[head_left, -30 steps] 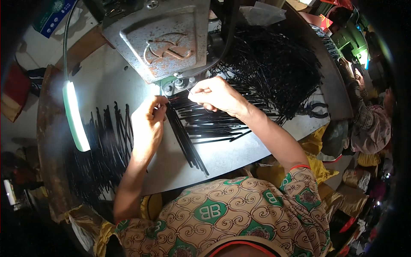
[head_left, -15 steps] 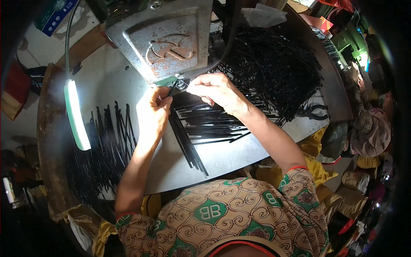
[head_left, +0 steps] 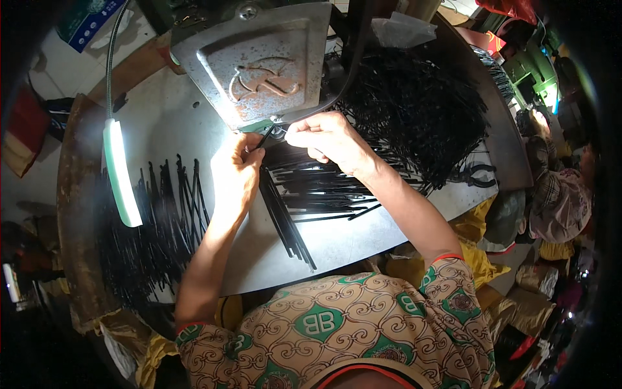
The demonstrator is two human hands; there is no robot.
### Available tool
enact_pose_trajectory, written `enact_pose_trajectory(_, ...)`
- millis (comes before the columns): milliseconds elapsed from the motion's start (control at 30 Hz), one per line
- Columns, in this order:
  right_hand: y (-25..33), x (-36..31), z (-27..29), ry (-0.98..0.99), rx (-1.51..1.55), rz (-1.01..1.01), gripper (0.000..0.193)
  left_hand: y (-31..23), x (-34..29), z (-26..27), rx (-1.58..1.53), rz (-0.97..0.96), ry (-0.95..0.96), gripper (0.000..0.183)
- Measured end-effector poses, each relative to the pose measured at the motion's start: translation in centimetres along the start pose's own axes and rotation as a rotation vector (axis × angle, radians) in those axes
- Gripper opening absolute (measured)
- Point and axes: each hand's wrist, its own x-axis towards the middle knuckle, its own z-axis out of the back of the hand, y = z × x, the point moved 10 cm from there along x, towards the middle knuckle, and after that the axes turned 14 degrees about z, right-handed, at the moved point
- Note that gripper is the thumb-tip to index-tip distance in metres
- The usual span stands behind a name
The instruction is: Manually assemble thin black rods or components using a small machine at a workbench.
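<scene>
Head view: slim black rod (head_left: pixel 266 137), angled toward one o'clock, is pinched by left hand (head_left: pixel 238 167); judged light, stiff, best end-gripped; right hand (head_left: pixel 330 142): grip unclear.

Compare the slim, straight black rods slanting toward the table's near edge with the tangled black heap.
The slim, straight black rods lie nearly side by side, while the tangled black heap points in many directions. The rods lie low; the heap is piled up. The rods are few; the heap's pieces, many. Both are black.
</scene>
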Motion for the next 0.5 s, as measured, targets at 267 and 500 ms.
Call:
enact_pose_trajectory(267, 0.0, 0.0, 0.0, -0.008, 0.023, -0.035, 0.016, -0.9, 0.3, 0.1, 0.091, -0.078, -0.006, 0.018)
enact_pose_trajectory(500, 0.2, -0.2, -0.2, -0.040, 0.023, -0.047, 0.013, -3.4, -1.2, 0.0, 0.362, -0.380, -0.147, 0.018)
